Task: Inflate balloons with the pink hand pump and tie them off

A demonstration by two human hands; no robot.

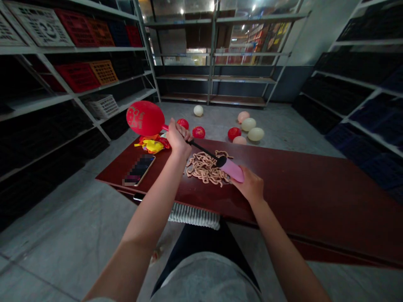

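A red balloon (145,118), inflated and printed with a yellowish pattern, hangs to the left of my left hand (179,136). My left hand is closed around the balloon's neck and the near end of a balloon pump. The pump's black rod (204,149) slants from there down to its pink barrel (232,169), which my right hand (251,184) grips. Much of the rod shows outside the barrel. Beneath the pump, a heap of long, thin beige uninflated balloons or similar strands (204,167) lies on the dark red table (292,180).
A phone (140,170) and crumpled red and yellow pieces (153,144) lie on the table's left. Beyond it, several balloons (248,124) rest on the floor. Shelves with crates (75,75) line the left; racks (214,77) stand behind. A grey ribbed cloth (195,215) is at the front edge.
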